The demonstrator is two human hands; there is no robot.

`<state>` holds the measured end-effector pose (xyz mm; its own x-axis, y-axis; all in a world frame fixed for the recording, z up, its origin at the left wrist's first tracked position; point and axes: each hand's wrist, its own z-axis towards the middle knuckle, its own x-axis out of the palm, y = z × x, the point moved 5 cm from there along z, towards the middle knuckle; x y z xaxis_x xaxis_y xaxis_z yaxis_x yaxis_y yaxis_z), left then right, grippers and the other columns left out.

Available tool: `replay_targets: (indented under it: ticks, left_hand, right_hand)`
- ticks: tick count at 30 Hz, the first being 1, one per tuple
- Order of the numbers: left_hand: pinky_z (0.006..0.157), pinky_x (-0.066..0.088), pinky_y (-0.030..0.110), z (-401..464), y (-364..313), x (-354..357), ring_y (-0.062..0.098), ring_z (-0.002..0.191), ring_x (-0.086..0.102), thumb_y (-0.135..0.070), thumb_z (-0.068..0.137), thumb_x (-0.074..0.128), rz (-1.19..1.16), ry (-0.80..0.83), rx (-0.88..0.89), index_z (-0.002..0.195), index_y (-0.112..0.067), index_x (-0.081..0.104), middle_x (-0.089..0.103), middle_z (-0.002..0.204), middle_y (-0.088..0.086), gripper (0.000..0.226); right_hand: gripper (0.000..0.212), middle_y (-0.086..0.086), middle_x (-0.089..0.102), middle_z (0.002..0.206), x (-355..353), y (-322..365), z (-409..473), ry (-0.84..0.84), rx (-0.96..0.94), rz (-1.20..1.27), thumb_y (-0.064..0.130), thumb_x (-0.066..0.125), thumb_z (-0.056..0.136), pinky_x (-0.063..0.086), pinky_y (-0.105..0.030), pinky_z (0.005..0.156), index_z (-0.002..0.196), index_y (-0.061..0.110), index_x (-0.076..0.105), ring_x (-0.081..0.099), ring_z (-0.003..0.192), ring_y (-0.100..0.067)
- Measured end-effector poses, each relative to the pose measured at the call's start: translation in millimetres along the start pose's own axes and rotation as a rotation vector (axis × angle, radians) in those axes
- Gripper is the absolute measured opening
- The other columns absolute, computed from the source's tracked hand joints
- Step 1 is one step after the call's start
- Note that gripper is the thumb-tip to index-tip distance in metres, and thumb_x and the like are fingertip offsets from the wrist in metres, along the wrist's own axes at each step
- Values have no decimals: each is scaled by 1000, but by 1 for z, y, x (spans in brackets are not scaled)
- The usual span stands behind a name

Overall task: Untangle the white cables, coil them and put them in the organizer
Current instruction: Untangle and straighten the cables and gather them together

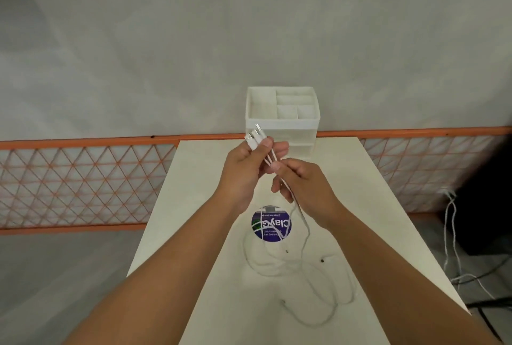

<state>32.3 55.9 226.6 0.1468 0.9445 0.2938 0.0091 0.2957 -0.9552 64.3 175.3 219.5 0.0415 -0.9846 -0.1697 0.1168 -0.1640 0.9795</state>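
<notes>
Head view: left hand (246, 167) pinching the USB plugs (255, 138) of the white cables (279, 264), holding them above the table (374, 206). Right hand (302, 181) just beside, closing thumb and fingers around the cords below. Remaining loops lying tangled on the table across a purple round sticker (271, 227), near side of the white organizer (282, 120).

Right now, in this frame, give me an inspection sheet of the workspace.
Surface: pale table, mostly bare.
Job's things: white cables tangled loosely on the table; white organizer at the far edge, compartments look empty.
Clutter: round purple sticker under the cables.
Grippers: left hand pinches the connector ends; right hand grips the strands below.
Cables: other cords hang right of the table.
Surroundings: orange mesh fence, grey wall.
</notes>
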Motion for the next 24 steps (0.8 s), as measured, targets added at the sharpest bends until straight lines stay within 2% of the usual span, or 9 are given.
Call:
replay_targets:
  ticks: [4, 8, 11, 14, 17, 18, 22, 24]
  left_hand:
    - [86, 58, 35, 9, 0, -22, 25, 98, 73, -13, 102, 48, -110, -48, 16, 107, -2, 61, 74, 104, 12, 18]
    - [83, 58, 34, 11, 5, -36, 25, 103, 71, -12, 102, 48, -170, -68, 35, 107, -4, 62, 72, 110, 11, 17]
    - [80, 57, 28, 10, 13, -43, 22, 105, 71, -11, 101, 50, -200, -99, -7, 120, 3, 59, 71, 114, 12, 25]
    - [79, 59, 27, 13, 15, -42, 18, 95, 73, -8, 101, 49, -252, -111, -54, 120, 6, 59, 72, 106, 12, 26]
    - [88, 58, 34, 15, 12, -26, 15, 77, 72, -9, 102, 45, -381, -109, -101, 108, 0, 58, 69, 90, 11, 16]
    - [90, 57, 36, 13, 13, -21, 16, 77, 71, -10, 103, 44, -413, -120, -119, 109, 0, 56, 68, 90, 12, 17]
    - [102, 48, 46, 7, 22, -14, 33, 111, 66, -21, 106, 36, -493, -52, -204, 112, -1, 50, 68, 119, 21, 26]
    - [103, 49, 42, 7, 24, -12, 29, 119, 63, -23, 106, 36, -508, 35, -205, 123, 4, 52, 64, 129, 17, 36]
  right_hand:
    - [30, 5, 58, 51, 13, -14, 2, 10, 94, -97, 34, 57, 94, 39, -19, 50, 80, 12, 71, 44, 43, -8]
    - [30, 7, 56, 45, 21, -14, 3, -47, 26, -285, 39, 47, 98, 40, -15, 54, 86, 21, 68, 48, 43, -3]
    - [26, 6, 54, 43, 25, -12, 2, -80, 0, -271, 35, 48, 98, 40, -12, 51, 92, 16, 65, 48, 41, -3]
    - [28, 5, 57, 46, 23, -19, -3, -4, 76, -161, 33, 52, 96, 40, -17, 46, 87, 8, 62, 46, 40, -8]
    - [34, 2, 60, 50, 13, -25, -1, 10, 156, -195, 34, 55, 95, 41, -22, 48, 73, 8, 60, 47, 39, -9]
    - [37, 2, 60, 50, 6, -25, 2, -15, 169, -226, 36, 57, 94, 40, -22, 50, 70, 9, 60, 47, 39, -7]
    - [34, 11, 47, 48, -11, -14, 8, -95, 92, -195, 37, 59, 92, 34, -21, 53, 69, 13, 67, 40, 42, -2]
    - [30, 13, 42, 47, -12, -9, 7, -82, 40, -148, 33, 59, 93, 34, -19, 55, 77, 12, 72, 38, 45, -2]
